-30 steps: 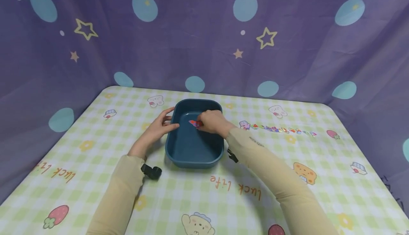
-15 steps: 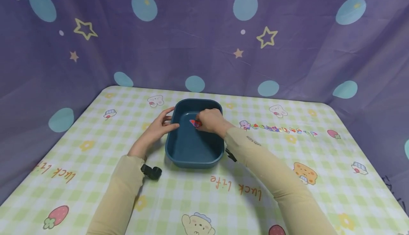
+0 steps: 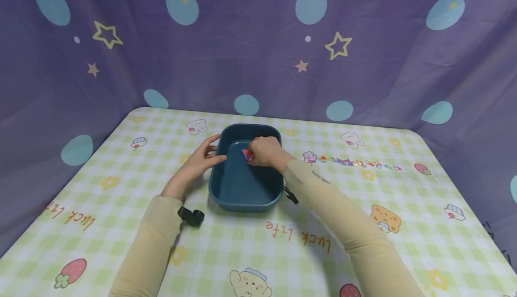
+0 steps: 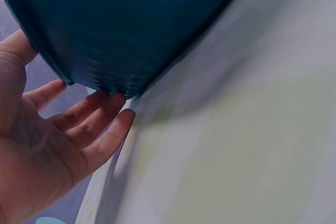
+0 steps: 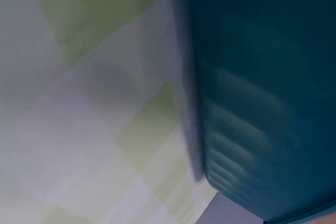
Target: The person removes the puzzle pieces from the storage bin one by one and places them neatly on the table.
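Observation:
A dark teal plastic basin [image 3: 244, 189] sits on the table. On its left side, my left hand [image 3: 199, 160] holds the wall, thumb over the rim and fingers against the outside. In the left wrist view the fingertips of that hand [image 4: 79, 129] touch the outer wall. My right hand [image 3: 266, 152] reaches over the right rim into the basin, fingers curled. It holds a small shiny red-and-blue piece [image 3: 247, 155] low over the basin floor; its exact kind is too small to tell. In the right wrist view only the basin's outer wall [image 5: 257, 103] and the cloth show clearly.
Several small colourful shiny pieces [image 3: 345, 162] lie in a row on the table right of the basin. A checked tablecloth [image 3: 121, 229] with printed cartoons covers the table. A purple curtain [image 3: 250, 54] hangs behind the far edge.
The red-and-blue piece has turned a little and moved slightly right, its tip now pointing more upward. My right hand has shifted only slightly; the left hand and basin have stayed put.

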Available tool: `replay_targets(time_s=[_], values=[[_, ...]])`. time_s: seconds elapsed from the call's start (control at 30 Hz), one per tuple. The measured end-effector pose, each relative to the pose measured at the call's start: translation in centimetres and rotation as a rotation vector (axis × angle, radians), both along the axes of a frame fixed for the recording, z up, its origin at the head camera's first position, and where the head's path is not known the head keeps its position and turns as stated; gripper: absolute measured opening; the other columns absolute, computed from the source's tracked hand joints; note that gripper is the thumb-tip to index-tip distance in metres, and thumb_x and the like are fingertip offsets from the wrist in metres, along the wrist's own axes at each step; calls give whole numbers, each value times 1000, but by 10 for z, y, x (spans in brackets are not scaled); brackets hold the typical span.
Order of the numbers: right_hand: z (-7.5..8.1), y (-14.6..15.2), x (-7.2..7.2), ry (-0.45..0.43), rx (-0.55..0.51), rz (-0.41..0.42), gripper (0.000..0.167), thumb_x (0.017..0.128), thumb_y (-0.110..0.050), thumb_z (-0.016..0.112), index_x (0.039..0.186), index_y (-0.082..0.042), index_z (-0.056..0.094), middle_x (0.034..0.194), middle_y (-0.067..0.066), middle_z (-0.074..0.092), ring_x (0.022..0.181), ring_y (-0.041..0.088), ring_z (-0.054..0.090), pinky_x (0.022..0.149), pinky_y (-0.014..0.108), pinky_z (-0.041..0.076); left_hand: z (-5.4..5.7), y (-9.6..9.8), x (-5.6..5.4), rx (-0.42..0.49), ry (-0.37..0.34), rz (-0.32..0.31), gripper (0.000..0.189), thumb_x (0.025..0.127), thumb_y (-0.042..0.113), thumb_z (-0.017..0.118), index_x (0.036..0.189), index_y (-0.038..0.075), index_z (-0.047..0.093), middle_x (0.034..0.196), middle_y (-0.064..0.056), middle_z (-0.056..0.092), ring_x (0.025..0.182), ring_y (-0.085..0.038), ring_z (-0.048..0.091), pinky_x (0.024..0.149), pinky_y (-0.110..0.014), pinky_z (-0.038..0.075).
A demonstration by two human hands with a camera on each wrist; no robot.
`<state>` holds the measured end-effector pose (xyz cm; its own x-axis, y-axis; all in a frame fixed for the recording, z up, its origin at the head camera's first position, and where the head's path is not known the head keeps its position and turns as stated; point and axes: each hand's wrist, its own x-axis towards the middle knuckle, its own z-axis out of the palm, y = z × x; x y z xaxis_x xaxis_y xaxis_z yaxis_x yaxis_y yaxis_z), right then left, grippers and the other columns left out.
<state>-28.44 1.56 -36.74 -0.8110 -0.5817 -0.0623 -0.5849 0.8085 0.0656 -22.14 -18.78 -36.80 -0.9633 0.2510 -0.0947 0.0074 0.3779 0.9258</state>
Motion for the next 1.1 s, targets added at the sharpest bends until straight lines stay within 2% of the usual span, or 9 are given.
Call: replay_targets(time_s=[0.2, 0.33, 0.4, 0.5, 0.77, 1.1], values=[[2, 3, 2, 48, 9, 35, 19, 72, -39, 69, 80, -22, 67, 80, -5, 57, 76, 11, 55, 66, 32, 44, -11, -4, -9, 18, 12, -9, 72, 88, 23, 60, 146, 23, 18, 138, -22, 33, 125, -37, 38, 99, -51, 32], [9, 6, 5, 69, -11, 62, 22, 69, -39, 70, 84, -22, 67, 82, -5, 56, 79, 11, 55, 69, 33, 43, -21, -8, -17, 16, 22, 2, 71, 87, 28, 61, 145, 30, 19, 137, -18, 35, 124, -33, 39, 99, -50, 33], [13, 8, 8, 82, -23, 73, 26, 69, -39, 70, 88, -22, 67, 84, -5, 55, 81, 11, 55, 70, 33, 43, -23, -9, -19, 13, 31, 6, 71, 87, 29, 61, 145, 31, 19, 137, -18, 35, 124, -33, 40, 99, -49, 33], [20, 13, 12, 104, -36, 90, 31, 69, -39, 71, 93, -21, 67, 86, -4, 55, 81, 12, 55, 71, 33, 42, -21, -8, -18, 27, 29, 3, 72, 87, 28, 61, 145, 30, 19, 137, -18, 35, 124, -34, 39, 100, -50, 32], [30, 31, 21, 151, -60, 142, 32, 67, -36, 71, 95, -21, 68, 87, -3, 54, 81, 12, 54, 70, 35, 43, -2, -1, -2, 30, 15, 10, 71, 89, 20, 59, 146, 18, 17, 136, -23, 35, 124, -37, 39, 99, -50, 33], [39, 64, 26, 163, -111, 98, 33, 68, -32, 72, 98, -20, 66, 88, -3, 56, 78, 11, 56, 70, 33, 41, -4, 0, -4, 16, 8, -7, 72, 89, 22, 59, 146, 20, 17, 138, -22, 33, 127, -37, 34, 101, -52, 30]])
